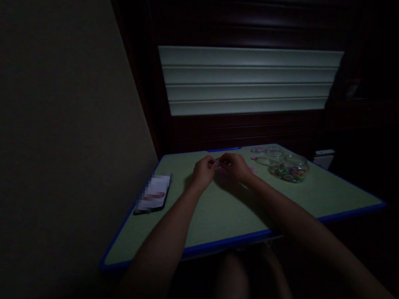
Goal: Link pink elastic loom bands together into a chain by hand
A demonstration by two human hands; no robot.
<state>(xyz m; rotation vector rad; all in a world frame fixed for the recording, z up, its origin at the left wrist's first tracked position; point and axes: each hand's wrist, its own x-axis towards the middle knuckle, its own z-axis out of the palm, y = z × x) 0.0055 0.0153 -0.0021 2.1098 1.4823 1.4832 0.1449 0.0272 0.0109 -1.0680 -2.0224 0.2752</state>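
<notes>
Close together above the far middle of the table, my left hand and my right hand meet at the fingertips. Both are closed in a pinch on a small pale object, too dim and mostly covered by fingers to name. Pink pieces lie on the table just behind and right of my right hand. Farther right stands a clear round jar with several colourful small rings in it.
The green table has a blue edge. A second clear jar and a pink-ended clear item are at the back right. At the left lies a blurred-out phone-like device, near the wall. A slatted panel rises behind.
</notes>
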